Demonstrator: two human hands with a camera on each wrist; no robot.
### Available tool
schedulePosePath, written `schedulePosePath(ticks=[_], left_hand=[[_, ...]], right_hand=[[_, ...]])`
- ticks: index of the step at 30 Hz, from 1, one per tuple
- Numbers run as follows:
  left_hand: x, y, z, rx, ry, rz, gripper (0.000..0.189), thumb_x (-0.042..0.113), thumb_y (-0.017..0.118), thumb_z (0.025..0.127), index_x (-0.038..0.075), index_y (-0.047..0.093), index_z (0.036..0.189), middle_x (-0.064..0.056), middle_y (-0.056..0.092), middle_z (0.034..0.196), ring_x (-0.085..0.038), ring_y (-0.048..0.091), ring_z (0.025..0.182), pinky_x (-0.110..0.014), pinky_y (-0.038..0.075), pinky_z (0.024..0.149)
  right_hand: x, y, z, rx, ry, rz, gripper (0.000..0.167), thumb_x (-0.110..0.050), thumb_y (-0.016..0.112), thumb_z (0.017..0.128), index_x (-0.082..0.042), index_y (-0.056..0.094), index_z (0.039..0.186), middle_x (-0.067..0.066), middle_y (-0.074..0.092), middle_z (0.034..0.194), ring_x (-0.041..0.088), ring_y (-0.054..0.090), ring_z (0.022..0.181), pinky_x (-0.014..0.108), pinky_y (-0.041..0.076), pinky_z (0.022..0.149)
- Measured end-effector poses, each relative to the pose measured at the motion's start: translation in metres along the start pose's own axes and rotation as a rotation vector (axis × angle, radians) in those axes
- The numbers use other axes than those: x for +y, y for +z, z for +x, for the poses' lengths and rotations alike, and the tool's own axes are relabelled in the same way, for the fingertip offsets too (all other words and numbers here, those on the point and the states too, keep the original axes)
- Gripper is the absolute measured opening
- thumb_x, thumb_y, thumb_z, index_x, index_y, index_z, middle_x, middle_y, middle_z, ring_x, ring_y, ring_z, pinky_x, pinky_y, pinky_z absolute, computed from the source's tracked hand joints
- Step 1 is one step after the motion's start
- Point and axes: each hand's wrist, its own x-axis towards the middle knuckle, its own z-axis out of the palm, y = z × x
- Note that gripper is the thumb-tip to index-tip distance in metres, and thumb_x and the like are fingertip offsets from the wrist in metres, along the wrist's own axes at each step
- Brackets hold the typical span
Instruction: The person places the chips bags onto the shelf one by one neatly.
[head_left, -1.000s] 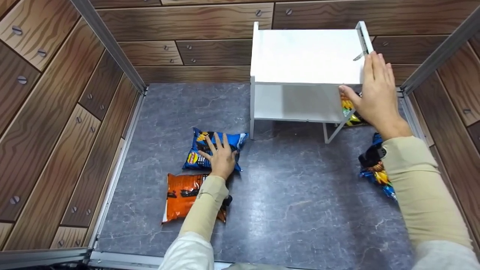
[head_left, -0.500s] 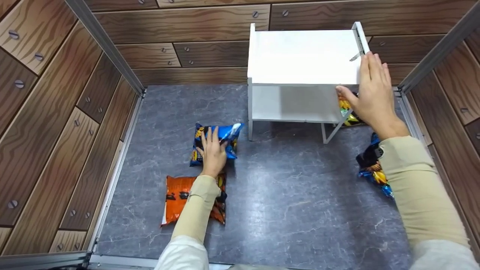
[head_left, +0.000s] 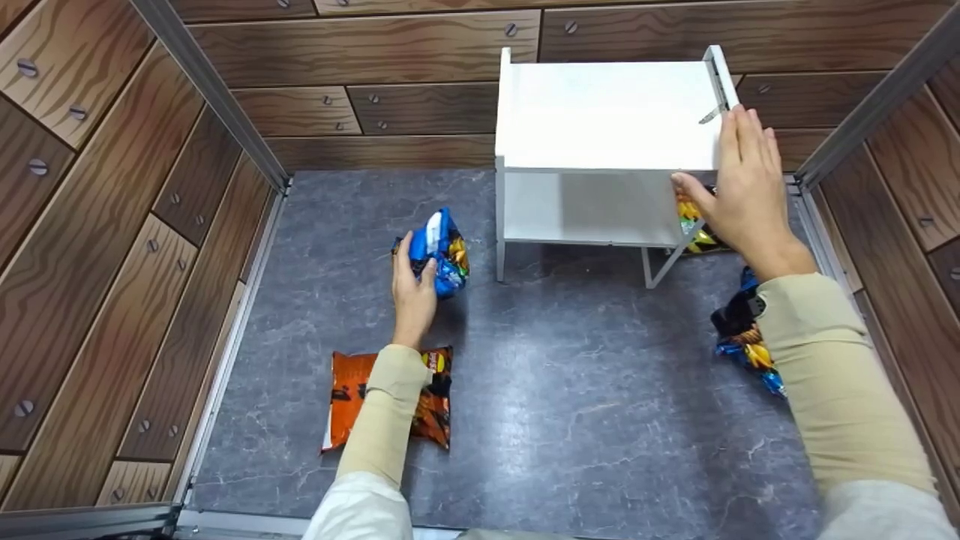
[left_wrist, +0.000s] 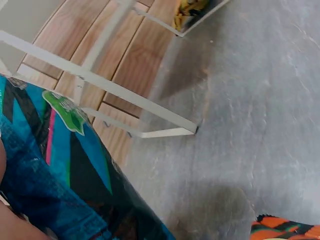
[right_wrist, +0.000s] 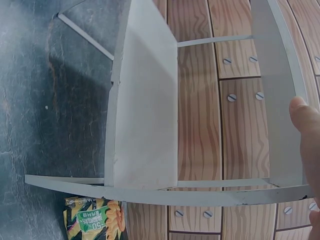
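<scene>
My left hand (head_left: 412, 306) grips a blue bag of chips (head_left: 442, 262), fingers on its left side and thumb on the near side. The bag is bunched and raised over the grey floor, just left of the white two-tier shelf (head_left: 611, 112). Close up in the left wrist view, the blue bag (left_wrist: 75, 170) overlaps the shelf's thin legs. My right hand (head_left: 754, 191) rests with straight fingers on the shelf's right side frame, thumb by the front edge of the top. Only part of that hand shows at the edge of the right wrist view.
An orange chip bag (head_left: 352, 397) lies flat beneath my left forearm. Another blue bag (head_left: 759, 356) sits partly hidden under my right forearm. A black and yellow bag (head_left: 694, 225) lies at the shelf's right end. Wood-patterned walls (head_left: 360, 45) and metal rails enclose the floor.
My left hand has gone from lying spread on the blue bag to gripping it, lifting and turning it farther from me. The right hand keeps its place on the shelf.
</scene>
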Motion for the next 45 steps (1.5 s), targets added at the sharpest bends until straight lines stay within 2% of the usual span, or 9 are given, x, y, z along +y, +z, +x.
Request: schedulePosePath(ticks=[4, 9, 15, 23, 28, 33, 38, 42, 45], left_hand=[[0.001, -0.002, 0.001, 0.004, -0.043, -0.128, 0.057, 0.031, 0.050, 0.104, 0.031, 0.027, 0.156, -0.003, 0.030, 0.162, -0.025, 0.034, 0.146, -0.048, 0.031, 0.119], [-0.003, -0.003, 0.004, 0.002, -0.069, -0.283, 0.060, 0.035, 0.050, 0.103, 0.030, 0.024, 0.157, -0.005, 0.027, 0.162, -0.027, 0.033, 0.146, -0.049, 0.030, 0.120], [-0.020, -0.003, 0.005, 0.036, -0.153, -0.368, 0.062, 0.038, 0.049, 0.103, 0.029, 0.020, 0.158, -0.005, 0.027, 0.162, -0.026, 0.035, 0.145, -0.047, 0.029, 0.120], [-0.033, -0.012, 0.004, 0.062, -0.213, -0.329, 0.065, 0.035, 0.048, 0.104, 0.025, 0.016, 0.159, -0.009, 0.024, 0.163, -0.029, 0.030, 0.148, -0.047, 0.027, 0.122], [-0.035, -0.021, 0.007, 0.146, -0.202, -0.189, 0.071, 0.023, 0.057, 0.101, 0.018, 0.017, 0.159, -0.010, 0.022, 0.165, -0.026, 0.023, 0.152, -0.042, 0.024, 0.124], [-0.039, -0.030, 0.006, 0.217, -0.055, 0.103, 0.088, 0.006, 0.066, 0.094, 0.020, 0.011, 0.160, -0.011, 0.011, 0.167, -0.028, 0.013, 0.154, -0.045, 0.020, 0.125], [-0.040, -0.042, 0.002, 0.219, 0.215, 0.461, 0.092, 0.000, 0.070, 0.088, 0.019, 0.017, 0.160, -0.021, 0.005, 0.166, -0.039, 0.008, 0.153, -0.059, 0.012, 0.123], [-0.042, -0.049, 0.002, 0.109, 0.469, 0.733, 0.089, -0.020, 0.059, 0.081, 0.023, 0.035, 0.155, -0.022, 0.015, 0.164, -0.046, 0.009, 0.152, -0.066, 0.002, 0.121], [-0.041, -0.053, 0.003, -0.035, 0.593, 0.864, 0.094, -0.028, 0.054, 0.073, 0.024, 0.045, 0.150, -0.018, 0.025, 0.163, -0.046, 0.015, 0.151, -0.066, 0.004, 0.121]], right_hand=[[0.000, 0.001, 0.000, -0.007, 0.006, -0.001, 0.090, -0.040, 0.063, 0.096, 0.005, 0.014, 0.156, 0.024, 0.014, 0.164, 0.037, 0.009, 0.154, 0.050, 0.005, 0.127], [0.000, 0.001, -0.002, -0.005, 0.009, 0.000, 0.089, -0.039, 0.063, 0.096, 0.005, 0.013, 0.156, 0.024, 0.014, 0.164, 0.036, 0.009, 0.154, 0.049, 0.004, 0.127], [-0.001, 0.003, -0.002, -0.002, 0.001, -0.001, 0.090, -0.040, 0.063, 0.096, 0.005, 0.014, 0.156, 0.025, 0.015, 0.164, 0.036, 0.010, 0.154, 0.049, 0.005, 0.127], [-0.001, 0.001, -0.001, -0.005, 0.004, 0.005, 0.090, -0.040, 0.063, 0.096, 0.005, 0.013, 0.156, 0.024, 0.014, 0.164, 0.036, 0.009, 0.154, 0.048, 0.004, 0.127], [0.000, 0.001, -0.002, -0.007, 0.006, 0.008, 0.090, -0.040, 0.063, 0.096, 0.005, 0.013, 0.156, 0.024, 0.014, 0.164, 0.036, 0.009, 0.154, 0.048, 0.004, 0.127], [0.000, 0.002, -0.002, 0.014, -0.006, 0.008, 0.089, -0.038, 0.064, 0.096, 0.006, 0.015, 0.156, 0.025, 0.016, 0.163, 0.037, 0.010, 0.154, 0.050, 0.005, 0.126], [0.000, 0.002, -0.002, 0.036, -0.026, 0.009, 0.088, -0.037, 0.065, 0.095, 0.007, 0.016, 0.155, 0.026, 0.018, 0.162, 0.038, 0.012, 0.154, 0.051, 0.007, 0.126], [0.000, 0.002, -0.001, 0.027, -0.021, 0.006, 0.089, -0.038, 0.064, 0.096, 0.006, 0.015, 0.156, 0.026, 0.016, 0.163, 0.037, 0.011, 0.154, 0.049, 0.005, 0.127], [0.001, 0.002, -0.001, 0.018, -0.013, 0.005, 0.090, -0.039, 0.064, 0.096, 0.006, 0.014, 0.156, 0.025, 0.015, 0.164, 0.036, 0.010, 0.154, 0.049, 0.004, 0.127]])
